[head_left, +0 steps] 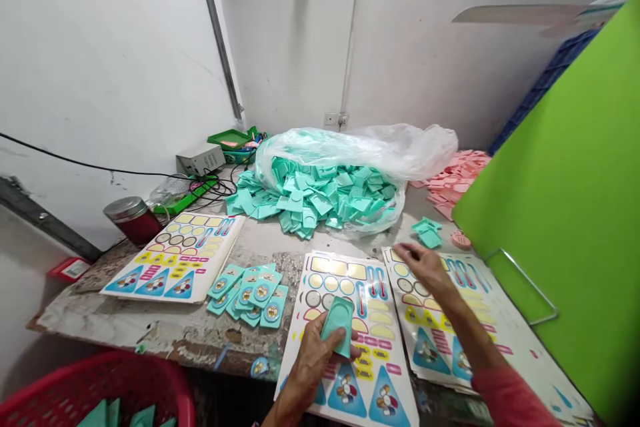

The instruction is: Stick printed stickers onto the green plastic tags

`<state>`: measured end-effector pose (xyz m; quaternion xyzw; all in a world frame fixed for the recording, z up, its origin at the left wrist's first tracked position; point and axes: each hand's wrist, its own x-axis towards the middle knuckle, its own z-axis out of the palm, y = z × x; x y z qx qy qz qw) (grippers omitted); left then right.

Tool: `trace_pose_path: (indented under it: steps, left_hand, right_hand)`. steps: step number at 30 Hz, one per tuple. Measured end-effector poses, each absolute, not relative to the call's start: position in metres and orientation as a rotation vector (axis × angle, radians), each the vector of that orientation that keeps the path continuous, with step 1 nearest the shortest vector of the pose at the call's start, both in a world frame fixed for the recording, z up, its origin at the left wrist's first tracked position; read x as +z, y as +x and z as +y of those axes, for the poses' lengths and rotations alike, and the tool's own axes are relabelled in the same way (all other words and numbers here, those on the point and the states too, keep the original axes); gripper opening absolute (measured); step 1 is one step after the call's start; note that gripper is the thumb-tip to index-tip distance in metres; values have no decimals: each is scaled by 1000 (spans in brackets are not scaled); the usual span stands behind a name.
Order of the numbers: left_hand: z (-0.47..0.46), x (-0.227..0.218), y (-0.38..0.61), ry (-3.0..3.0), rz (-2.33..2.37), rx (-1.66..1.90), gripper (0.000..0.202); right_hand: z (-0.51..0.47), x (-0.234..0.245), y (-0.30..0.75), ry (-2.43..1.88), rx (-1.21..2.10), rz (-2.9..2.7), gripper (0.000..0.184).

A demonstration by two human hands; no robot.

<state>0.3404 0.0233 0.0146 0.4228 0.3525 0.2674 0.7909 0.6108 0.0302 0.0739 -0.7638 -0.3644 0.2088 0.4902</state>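
Note:
My left hand (315,353) grips a teal plastic piece (339,325) with a round recess, thumb across its face. It is held above a sticker sheet (345,270) printed with gold circles, thermometers and blue triangles. Over the upper left corner of a second stack of sticker sheets (435,317) is my right hand (427,270), fingers bent together; anything between the fingertips is too small to make out. Left of the middle sheet lies a loose pile of teal pieces bearing round stickers (253,293).
A clear plastic bag (420,147) spills plain teal pieces (310,197) at the back. Pink pieces (457,177) lie behind a green panel (560,200) with a wire handle (553,313). At left are another sticker stack (175,257), a lidded mug (133,220) and a red basket (100,370).

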Motion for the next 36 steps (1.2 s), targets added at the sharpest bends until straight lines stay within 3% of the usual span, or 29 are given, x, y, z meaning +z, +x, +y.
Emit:
trace_pose_path:
  steps: [3,5,9,13,19,25,31,36]
  left_hand:
    - [22,25,340,995,713,528,48]
    - [20,30,340,1072,711,524,40]
    - [4,33,338,909,807,595,44]
    - [-19,35,341,418,562,500,39]
    - [-37,42,352,131,521,528,40]
    - [-34,32,347,405,919,721,39]
    - [-4,13,337,683,1005,725,51]
    - [-2,-1,340,835,1072,701,56]
  right_hand:
    - [-5,63,544,-1740,878,-1214,36]
    - [-33,53,510,-1629,965,-1339,22]
    - [-80,33,486,-1592,363,-1379,13]
    - [-103,19,485,-1456,-285,-1636,40]
    - [-110,11,471,-1541,-678,-1761,33]
    - [-116,8,464,-1569,-441,-1922,36]
    - [-120,1,495,-2201,-426,-1431,34]
    - [-113,-9,489,-2384,-225,-1286,25]
